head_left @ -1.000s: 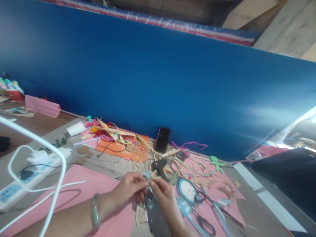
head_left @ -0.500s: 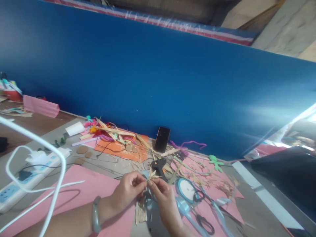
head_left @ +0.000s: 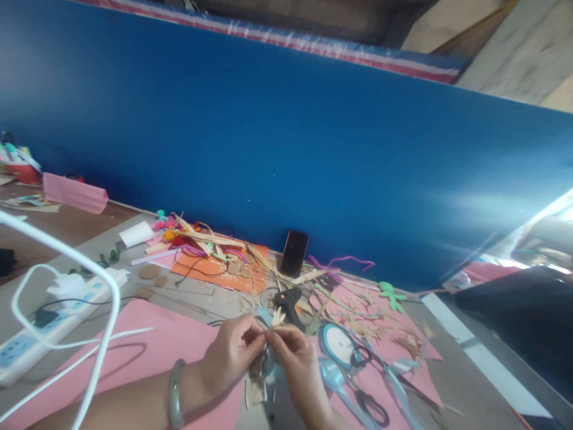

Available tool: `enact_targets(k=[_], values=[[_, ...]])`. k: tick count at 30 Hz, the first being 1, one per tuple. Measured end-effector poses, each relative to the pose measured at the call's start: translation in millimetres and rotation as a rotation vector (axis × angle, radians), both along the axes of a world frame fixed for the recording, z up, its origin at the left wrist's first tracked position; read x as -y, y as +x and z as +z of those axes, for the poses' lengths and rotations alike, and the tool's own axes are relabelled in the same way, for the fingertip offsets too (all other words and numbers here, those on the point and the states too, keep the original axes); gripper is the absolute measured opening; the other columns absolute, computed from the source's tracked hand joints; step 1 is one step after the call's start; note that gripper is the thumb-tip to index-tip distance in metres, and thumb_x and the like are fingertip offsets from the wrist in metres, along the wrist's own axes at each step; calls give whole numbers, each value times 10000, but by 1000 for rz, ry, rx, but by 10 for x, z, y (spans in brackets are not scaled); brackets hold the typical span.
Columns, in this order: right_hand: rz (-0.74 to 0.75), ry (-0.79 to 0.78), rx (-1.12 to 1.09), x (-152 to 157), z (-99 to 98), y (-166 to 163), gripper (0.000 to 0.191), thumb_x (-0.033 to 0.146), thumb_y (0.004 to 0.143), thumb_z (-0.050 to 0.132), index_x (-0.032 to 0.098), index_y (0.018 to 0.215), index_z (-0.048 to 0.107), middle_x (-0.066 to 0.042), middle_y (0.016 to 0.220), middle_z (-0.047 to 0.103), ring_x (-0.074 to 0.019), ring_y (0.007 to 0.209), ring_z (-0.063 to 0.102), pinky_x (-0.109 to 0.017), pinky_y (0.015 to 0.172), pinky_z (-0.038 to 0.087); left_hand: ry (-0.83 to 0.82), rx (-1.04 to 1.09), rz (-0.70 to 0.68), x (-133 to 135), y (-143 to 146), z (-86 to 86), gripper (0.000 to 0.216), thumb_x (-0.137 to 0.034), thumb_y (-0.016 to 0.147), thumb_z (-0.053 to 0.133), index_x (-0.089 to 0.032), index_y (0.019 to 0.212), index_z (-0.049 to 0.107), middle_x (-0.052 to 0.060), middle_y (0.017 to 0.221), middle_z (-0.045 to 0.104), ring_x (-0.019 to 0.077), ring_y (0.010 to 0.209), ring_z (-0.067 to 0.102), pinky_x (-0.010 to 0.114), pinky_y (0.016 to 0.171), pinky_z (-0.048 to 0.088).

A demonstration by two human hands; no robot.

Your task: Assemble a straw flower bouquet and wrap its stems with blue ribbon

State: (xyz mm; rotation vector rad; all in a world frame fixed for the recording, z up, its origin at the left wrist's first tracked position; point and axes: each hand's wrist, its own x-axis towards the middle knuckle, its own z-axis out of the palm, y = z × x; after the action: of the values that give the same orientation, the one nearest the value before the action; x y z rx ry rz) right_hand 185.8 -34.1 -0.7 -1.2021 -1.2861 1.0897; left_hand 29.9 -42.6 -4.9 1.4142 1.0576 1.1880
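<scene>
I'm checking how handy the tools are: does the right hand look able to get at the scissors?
Probably yes: the scissors' handles lie uncovered near the right hand; blue ribbon lies between, and that hand seems busy pinching pale strips.

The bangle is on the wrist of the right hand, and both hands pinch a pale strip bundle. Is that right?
Not quite: the head view shows the bangle on the wrist of the left hand, not the right hand. Both do pinch the pale strip bundle.
</scene>
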Motion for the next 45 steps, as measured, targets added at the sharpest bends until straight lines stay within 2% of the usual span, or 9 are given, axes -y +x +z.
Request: enact_targets(k=[6, 11, 14, 17, 23, 33, 38, 41, 45], values=[[23, 56, 93, -27, 31, 36, 314, 468, 746, 747, 165, 693, 689, -35, 658, 678, -182, 643, 595, -276, 637, 468, -35, 121, -34, -38, 11, -18, 223, -347, 820, 666, -140, 765, 605, 34, 660, 625, 138, 595, 575, 230, 561, 435], [103, 62, 162, -50, 88, 95, 324, 464, 781, 713, 155, 688, 688, -45, 667, 680, -187, 651, 601, -272, 630, 464, -137, 277, -119, -136, -19, -12, 340, -271, 734, 735, -160, 1039, 634, 21, 776, 631, 143, 676, 583, 246, 634, 455], [178, 64, 182, -37, 119, 106, 325, 459, 806, 686, 151, 701, 690, -35, 664, 663, -174, 643, 578, -262, 617, 450, -82, 189, -153, -171, -56, 68, 211, -355, 772, 704, -144, 771, 694, 19, 700, 588, 153, 673, 558, 253, 633, 443], [233, 56, 187, -33, 114, 96, 330, 458, 821, 669, 150, 702, 691, -22, 641, 640, -158, 616, 548, -250, 588, 427, 20, 87, -184, -172, -84, 143, 372, -442, 830, 638, -150, 602, 671, 24, 653, 542, 163, 679, 535, 257, 630, 431], [88, -32, 147, -46, 70, 53, 338, 476, 728, 741, 145, 670, 712, -34, 598, 660, -167, 564, 565, -254, 544, 440, 157, -48, -97, -136, -75, 90, 375, -433, 895, 565, -158, 689, 716, 52, 741, 601, 183, 754, 575, 275, 709, 438], [71, -26, 145, -35, 135, 26, 383, 530, 682, 767, 153, 626, 730, -36, 590, 659, -175, 554, 576, -256, 533, 458, 137, -2, -50, -73, -44, 141, 285, -356, 885, 591, -160, 702, 687, 38, 746, 592, 169, 733, 567, 268, 689, 448], [156, -26, 103, -70, 117, 66, 360, 509, 698, 771, 159, 628, 729, -28, 596, 645, -168, 570, 568, -247, 543, 447, 94, 69, -23, -66, -40, 146, 220, -327, 841, 656, -156, 720, 719, 48, 770, 618, 171, 751, 582, 268, 694, 460], [256, -7, 85, -94, 119, 115, 307, 445, 730, 773, 160, 626, 725, -17, 603, 638, -152, 584, 552, -236, 554, 427, 31, 155, -72, -90, -53, 159, 229, -337, 822, 675, -151, 698, 725, 41, 722, 629, 161, 716, 586, 265, 681, 457], [331, -34, 65, -95, 155, 161, 258, 398, 766, 758, 167, 657, 723, -14, 628, 660, -140, 584, 542, -234, 559, 409, -205, 296, -162, -156, -67, 135, 253, -373, 724, 763, -137, 656, 704, 12, 587, 619, 132, 571, 564, 252, 582, 446]])
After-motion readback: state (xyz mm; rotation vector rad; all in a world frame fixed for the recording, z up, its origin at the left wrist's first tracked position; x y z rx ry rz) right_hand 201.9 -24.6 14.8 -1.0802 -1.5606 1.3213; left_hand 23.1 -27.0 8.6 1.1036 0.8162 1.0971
